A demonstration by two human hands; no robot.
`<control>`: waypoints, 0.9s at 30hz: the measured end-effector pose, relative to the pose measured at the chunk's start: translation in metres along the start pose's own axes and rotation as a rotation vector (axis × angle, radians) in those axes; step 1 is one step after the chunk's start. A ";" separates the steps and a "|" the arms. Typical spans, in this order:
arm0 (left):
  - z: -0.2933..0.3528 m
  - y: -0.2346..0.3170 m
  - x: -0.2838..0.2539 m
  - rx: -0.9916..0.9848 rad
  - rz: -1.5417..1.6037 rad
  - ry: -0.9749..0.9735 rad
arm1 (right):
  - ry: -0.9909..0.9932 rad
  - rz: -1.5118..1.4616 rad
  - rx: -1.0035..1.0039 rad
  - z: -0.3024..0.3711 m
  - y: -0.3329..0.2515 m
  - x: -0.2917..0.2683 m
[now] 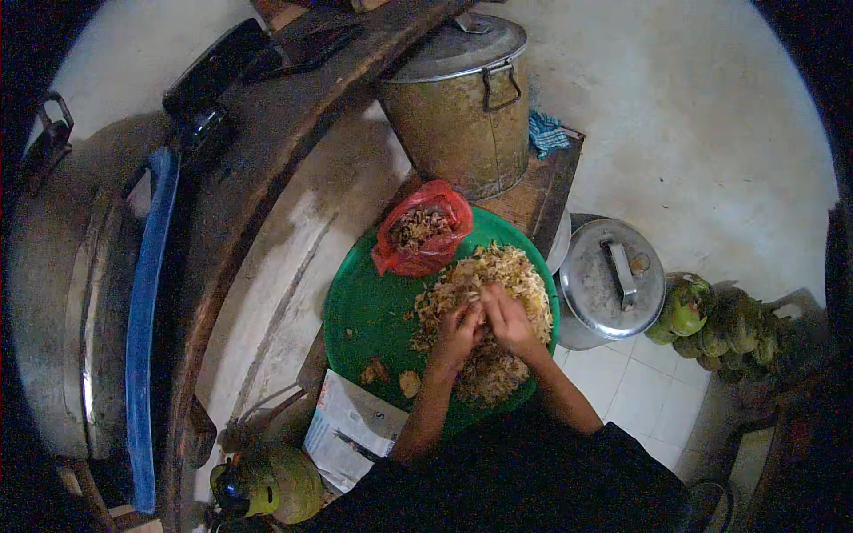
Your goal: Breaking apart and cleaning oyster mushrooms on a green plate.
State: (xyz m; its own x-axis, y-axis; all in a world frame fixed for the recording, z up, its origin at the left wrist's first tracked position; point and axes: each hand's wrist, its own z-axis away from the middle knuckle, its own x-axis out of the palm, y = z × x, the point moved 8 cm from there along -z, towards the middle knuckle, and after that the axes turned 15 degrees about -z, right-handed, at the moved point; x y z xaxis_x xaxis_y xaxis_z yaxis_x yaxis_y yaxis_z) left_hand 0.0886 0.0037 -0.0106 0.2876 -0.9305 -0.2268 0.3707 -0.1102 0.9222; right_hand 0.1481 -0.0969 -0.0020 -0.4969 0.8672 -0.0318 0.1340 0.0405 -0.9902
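My left hand (pixel 455 338) and my right hand (pixel 509 322) meet over a heap of pale and brown shredded food (pixel 506 266). The fingers of both are bent and pressed together. Whatever they hold between them is hidden. The heap covers the right side of a large round green tray (pixel 349 311). At the tray's far edge sits an open red plastic bag (pixel 453 211) with brown crumbly pieces (pixel 421 227) in it. A few brown lumps (pixel 409 384) lie on the tray near my left wrist.
A tall lidded metal pot (pixel 462 124) stands behind the tray, a second lidded pot (pixel 586 266) to its right. Newspaper (pixel 342 422) lies at the near left. Green gas cylinders (pixel 289 484) stand below left, a green bunch of fruit (pixel 720 329) at right. A dark wooden shelf (pixel 267 178) rises on the left.
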 end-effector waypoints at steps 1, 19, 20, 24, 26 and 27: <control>-0.001 -0.004 0.005 -0.006 0.033 -0.072 | -0.017 -0.030 0.056 -0.002 0.005 0.001; 0.004 0.020 -0.011 0.527 -0.323 -0.091 | 0.251 0.155 0.034 -0.005 0.019 0.001; 0.005 0.022 -0.012 0.526 -0.323 -0.091 | 0.250 0.155 0.035 -0.005 0.020 0.001; 0.014 0.034 -0.021 0.570 -0.322 -0.109 | 0.231 0.137 0.145 -0.013 0.035 -0.005; 0.017 0.034 -0.021 0.564 -0.272 -0.160 | 0.217 0.075 0.154 -0.016 0.045 -0.012; 0.016 0.030 -0.020 0.534 -0.210 -0.194 | 0.284 0.131 0.138 -0.014 0.048 -0.024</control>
State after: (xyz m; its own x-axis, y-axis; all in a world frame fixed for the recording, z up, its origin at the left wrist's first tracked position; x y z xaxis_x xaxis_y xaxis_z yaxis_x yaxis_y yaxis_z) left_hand 0.0800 0.0134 0.0265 0.0714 -0.9109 -0.4064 -0.1064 -0.4121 0.9049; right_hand 0.1786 -0.1083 -0.0464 -0.2218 0.9650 -0.1400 0.0542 -0.1312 -0.9899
